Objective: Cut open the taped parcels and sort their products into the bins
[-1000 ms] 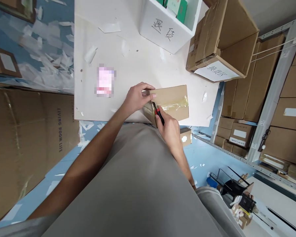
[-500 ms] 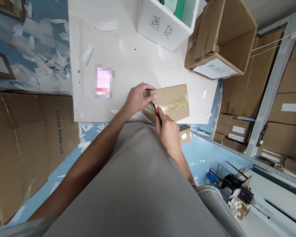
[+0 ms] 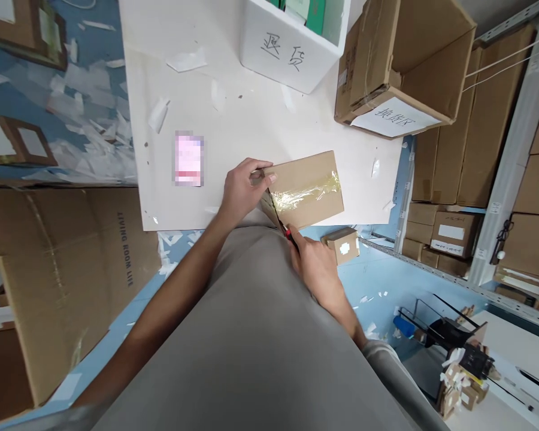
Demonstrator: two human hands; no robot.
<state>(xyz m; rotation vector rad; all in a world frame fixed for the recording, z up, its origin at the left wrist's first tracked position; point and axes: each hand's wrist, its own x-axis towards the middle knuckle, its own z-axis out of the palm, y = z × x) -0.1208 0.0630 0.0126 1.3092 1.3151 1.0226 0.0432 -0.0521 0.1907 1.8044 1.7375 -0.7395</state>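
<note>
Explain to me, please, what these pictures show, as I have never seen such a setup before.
There is no robot here: a person works with two bare hands, and every picture comes from one camera worn on the head, looking forward and down. The left hand steadies a small cardboard box by one end. The right hand holds a red-and-black tool at that end's edge. The box rests on a white table. Farther back stand a white bin with green items inside and an open carton with a paper label. A pink item to the left is pixelated, so I cannot tell what it is.
</note>
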